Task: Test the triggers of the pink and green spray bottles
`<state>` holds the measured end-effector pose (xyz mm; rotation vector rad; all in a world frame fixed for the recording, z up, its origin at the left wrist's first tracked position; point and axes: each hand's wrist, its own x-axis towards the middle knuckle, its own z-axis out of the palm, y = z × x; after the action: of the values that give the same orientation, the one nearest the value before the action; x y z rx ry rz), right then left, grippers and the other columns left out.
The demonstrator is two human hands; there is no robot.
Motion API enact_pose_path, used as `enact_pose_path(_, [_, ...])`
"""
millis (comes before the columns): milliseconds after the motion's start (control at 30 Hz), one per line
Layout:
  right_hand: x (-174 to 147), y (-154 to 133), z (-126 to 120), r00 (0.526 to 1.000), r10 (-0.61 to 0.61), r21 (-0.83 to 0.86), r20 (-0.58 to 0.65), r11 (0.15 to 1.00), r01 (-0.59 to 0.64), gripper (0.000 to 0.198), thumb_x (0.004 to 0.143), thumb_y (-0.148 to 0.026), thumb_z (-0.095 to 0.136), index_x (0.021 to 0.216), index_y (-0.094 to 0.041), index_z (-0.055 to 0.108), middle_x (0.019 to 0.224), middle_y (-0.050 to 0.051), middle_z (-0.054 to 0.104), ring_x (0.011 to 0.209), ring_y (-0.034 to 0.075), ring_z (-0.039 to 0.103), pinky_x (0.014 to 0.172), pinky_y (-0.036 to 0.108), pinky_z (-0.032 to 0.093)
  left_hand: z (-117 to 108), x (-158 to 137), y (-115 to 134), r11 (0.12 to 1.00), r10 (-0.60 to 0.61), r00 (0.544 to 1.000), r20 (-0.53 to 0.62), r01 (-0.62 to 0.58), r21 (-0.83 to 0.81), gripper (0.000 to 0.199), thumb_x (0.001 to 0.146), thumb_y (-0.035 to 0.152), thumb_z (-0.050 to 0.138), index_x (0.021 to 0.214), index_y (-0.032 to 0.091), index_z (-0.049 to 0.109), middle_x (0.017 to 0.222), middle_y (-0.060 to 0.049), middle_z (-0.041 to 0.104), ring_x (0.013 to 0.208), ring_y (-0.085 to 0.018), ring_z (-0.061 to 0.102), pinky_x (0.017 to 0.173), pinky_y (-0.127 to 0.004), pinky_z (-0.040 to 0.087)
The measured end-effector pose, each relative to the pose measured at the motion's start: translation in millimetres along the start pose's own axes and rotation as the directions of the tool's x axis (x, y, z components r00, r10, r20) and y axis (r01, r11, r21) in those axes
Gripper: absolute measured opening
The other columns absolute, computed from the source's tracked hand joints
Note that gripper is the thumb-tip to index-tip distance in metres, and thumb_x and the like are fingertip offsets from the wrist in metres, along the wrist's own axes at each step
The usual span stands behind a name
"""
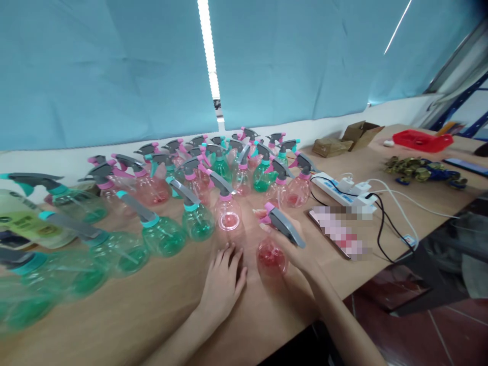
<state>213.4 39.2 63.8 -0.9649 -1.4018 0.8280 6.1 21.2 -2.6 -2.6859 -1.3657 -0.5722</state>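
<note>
Grasping a pink spray bottle around the neck, just under its grey-and-pink trigger head, the right hand is closed near the table's near edge; whether the bottle's base touches the surface, I cannot tell. To its left, the left hand lies palm down, fingers loosely spread and holding nothing, its fingertips just short of another pink bottle. From there a line of green bottles with turquoise collars slants toward the table's left side, and more pink and green ones crowd toward the far edge, below a blue curtain. Right of the right hand lies a phone, with a white power strip just beyond it. Farther toward the table's far right corner sit an open cardboard box and a red tray.
</note>
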Motion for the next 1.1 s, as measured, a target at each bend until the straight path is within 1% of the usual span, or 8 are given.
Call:
enact_pose_path(67, [-0.6, -0.2, -1.2, 1.0, 0.011, -0.013, 0.007, 1.0, -0.011, 0.028, 0.084, -0.023, 0.062, 0.111, -0.027, 0.067, 0.107, 0.003, 0.072, 0.095, 0.021, 0.069, 0.089, 0.038, 0.053, -0.5, 0.0, 0.2, 1.0, -0.002, 1.0, 0.006, 0.002, 0.002, 0.035, 0.095, 0.026, 0.043, 0.125, 0.014, 0.056, 0.129, -0.016, 0.058, 0.119, -0.032, 0.053, 0.098, -0.05, 0.043])
enact_pose_path(200, [-1.8, -0.3, -3.1, 1.0, -0.013, -0.026, -0.003, 1.0, 0.013, 0.029, 0.082, -0.02, 0.061, 0.109, -0.027, 0.066, 0.112, 0.004, 0.07, 0.1, 0.023, 0.067, 0.086, 0.036, 0.053, -0.5, -0.2, 0.1, 1.0, -0.001, 1.0, 0.018, 0.002, -0.002, 0.035, 0.095, 0.027, 0.044, 0.124, 0.012, 0.056, 0.13, -0.017, 0.058, 0.119, -0.033, 0.052, 0.098, -0.051, 0.043])
enact_pose_path(333, [-2.7, 0.8, -3.7, 0.999, -0.03, -0.049, -0.021, 0.998, 0.029, 0.025, 0.082, -0.023, 0.061, 0.106, -0.025, 0.067, 0.103, 0.003, 0.071, 0.088, 0.022, 0.068, 0.084, 0.037, 0.053, -0.5, -0.6, 0.2, 1.0, -0.008, 1.0, 0.019, 0.008, -0.011, 0.035, 0.095, 0.027, 0.043, 0.124, 0.012, 0.056, 0.131, -0.017, 0.057, 0.119, -0.033, 0.052, 0.098, -0.052, 0.042])
enact_pose_path(533, [-0.8, 2.4, -1.8, 0.999, -0.031, -0.056, -0.022, 0.998, 0.03, 0.017, 0.084, -0.03, 0.063, 0.1, -0.026, 0.067, 0.095, 0.003, 0.071, 0.079, 0.02, 0.068, 0.081, 0.037, 0.053, -0.8, -0.5, 0.6, 1.0, -0.012, 1.0, 0.024, 0.013, -0.023, 0.035, 0.095, 0.027, 0.045, 0.124, 0.012, 0.056, 0.13, -0.018, 0.057, 0.12, -0.033, 0.052, 0.1, -0.052, 0.041])
enact_pose_path(600, [0.2, 2.3, -0.5, 0.999, -0.024, -0.063, -0.034, 0.998, 0.022, 0.015, 0.085, -0.033, 0.063, 0.097, -0.025, 0.067, 0.095, 0.003, 0.071, 0.079, 0.02, 0.068, 0.081, 0.035, 0.053, -0.9, -0.7, 0.4, 1.0, -0.012, 1.0, 0.026, 0.012, -0.026, 0.035, 0.095, 0.026, 0.045, 0.124, 0.012, 0.056, 0.13, -0.017, 0.057, 0.12, -0.034, 0.052, 0.1, -0.053, 0.041])
enact_pose_path(733, [1.7, 0.1, 2.2, 0.995, -0.024, -0.124, -0.093, 0.992, 0.013, 0.013, 0.084, -0.035, 0.064, 0.089, -0.023, 0.065, 0.081, 0.002, 0.069, 0.073, 0.019, 0.066, 0.07, 0.032, 0.052, -1.1, -1.1, -0.1, 1.0, -0.008, 1.0, 0.026, 0.008, -0.029, 0.034, 0.095, 0.027, 0.044, 0.125, 0.014, 0.055, 0.131, -0.016, 0.057, 0.122, -0.033, 0.051, 0.101, -0.052, 0.04])
enact_pose_path(900, [1.6, -3.4, 4.7, 0.993, -0.031, -0.145, -0.112, 0.989, 0.015, 0.015, 0.085, -0.036, 0.063, 0.08, -0.023, 0.062, 0.07, 0.0, 0.063, 0.065, 0.018, 0.061, 0.063, 0.03, 0.05, -1.1, -1.0, -0.5, 1.0, -0.005, 1.0, 0.024, 0.005, -0.031, 0.035, 0.095, 0.026, 0.044, 0.125, 0.013, 0.055, 0.13, -0.017, 0.057, 0.121, -0.033, 0.051, 0.1, -0.052, 0.041])
enact_pose_path(1100, [-2.1, 3.1, 4.3, 0.993, -0.028, -0.167, -0.117, 0.986, 0.008, 0.022, 0.084, -0.046, 0.061, 0.081, -0.024, 0.063, 0.062, -0.001, 0.056, 0.058, 0.018, 0.055, 0.056, 0.03, 0.048, 1.1, -0.9, -0.3, 0.999, -0.007, 1.0, 0.011, 0.007, -0.033, 0.034, 0.095, 0.026, 0.044, 0.124, 0.013, 0.056, 0.13, -0.017, 0.057, 0.12, -0.034, 0.052, 0.101, -0.055, 0.04])
